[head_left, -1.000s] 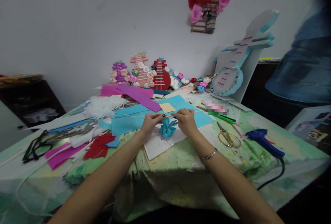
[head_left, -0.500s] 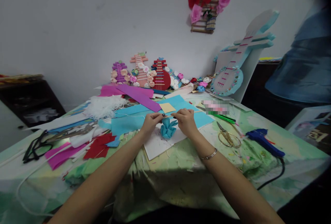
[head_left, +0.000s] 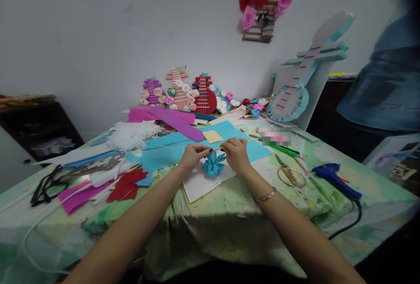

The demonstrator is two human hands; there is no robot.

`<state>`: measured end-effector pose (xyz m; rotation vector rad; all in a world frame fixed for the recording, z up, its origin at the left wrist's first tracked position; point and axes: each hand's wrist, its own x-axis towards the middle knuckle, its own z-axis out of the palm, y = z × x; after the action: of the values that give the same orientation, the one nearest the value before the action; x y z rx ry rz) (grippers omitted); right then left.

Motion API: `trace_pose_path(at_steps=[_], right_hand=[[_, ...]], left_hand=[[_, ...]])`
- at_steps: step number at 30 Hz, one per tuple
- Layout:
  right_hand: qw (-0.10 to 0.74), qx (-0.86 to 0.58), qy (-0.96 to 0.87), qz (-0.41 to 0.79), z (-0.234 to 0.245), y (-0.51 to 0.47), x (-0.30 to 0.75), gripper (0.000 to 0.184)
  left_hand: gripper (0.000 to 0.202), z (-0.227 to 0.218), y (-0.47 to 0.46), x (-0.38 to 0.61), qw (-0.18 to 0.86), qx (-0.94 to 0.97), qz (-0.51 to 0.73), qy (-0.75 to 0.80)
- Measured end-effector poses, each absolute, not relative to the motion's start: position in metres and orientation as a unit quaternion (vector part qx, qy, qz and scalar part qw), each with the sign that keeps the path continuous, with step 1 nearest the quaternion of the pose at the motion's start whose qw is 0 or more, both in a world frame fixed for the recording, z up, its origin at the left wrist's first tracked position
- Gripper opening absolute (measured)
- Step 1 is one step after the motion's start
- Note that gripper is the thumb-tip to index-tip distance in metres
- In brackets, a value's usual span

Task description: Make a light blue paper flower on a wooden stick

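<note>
A blue folded-paper flower (head_left: 214, 164) rests on a white sheet (head_left: 200, 183) at the table's middle. My left hand (head_left: 192, 157) is pinched just left of and above the flower. My right hand (head_left: 235, 155) is pinched on its right side. A thin stick or thread (head_left: 216, 148) runs between the fingertips of both hands, above the flower. Light blue paper sheets (head_left: 164, 155) lie under and behind my hands.
Gold scissors (head_left: 288, 173) and a blue glue gun (head_left: 334, 180) lie to the right. Red (head_left: 126, 186), magenta (head_left: 77, 196) and purple (head_left: 177, 122) paper scraps, white fluff (head_left: 131, 134) and black scissors (head_left: 46, 184) lie left. Craft guitars (head_left: 183, 91) and a large foam one (head_left: 305, 78) stand against the wall.
Both hands stay pinched over the blue flower; they have shifted only slightly.
</note>
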<state>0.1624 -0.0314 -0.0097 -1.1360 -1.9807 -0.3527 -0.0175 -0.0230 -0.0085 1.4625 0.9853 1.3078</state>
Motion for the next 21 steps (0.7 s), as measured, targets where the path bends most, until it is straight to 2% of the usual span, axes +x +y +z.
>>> trace_pose_path(at_steps=[10,14,21], right_hand=[[0.368,-0.472,-0.794,-0.104,-0.0057,-0.0337,0.1607,0.015],[0.348,-0.506,-0.783,-0.102,-0.0046,-0.0341,0.1612,0.021],[0.373,-0.501,-0.777,-0.074,-0.0034,-0.0333,0.1617,0.030]], left_hand=[[0.028,-0.0123,-0.0215,-0.0184,0.452,0.577,0.554,0.394],[0.026,-0.0106,-0.0245,-0.0170,0.448,0.571,0.570,0.385],[0.025,-0.0070,-0.0282,-0.0150,0.442,0.566,0.584,0.377]])
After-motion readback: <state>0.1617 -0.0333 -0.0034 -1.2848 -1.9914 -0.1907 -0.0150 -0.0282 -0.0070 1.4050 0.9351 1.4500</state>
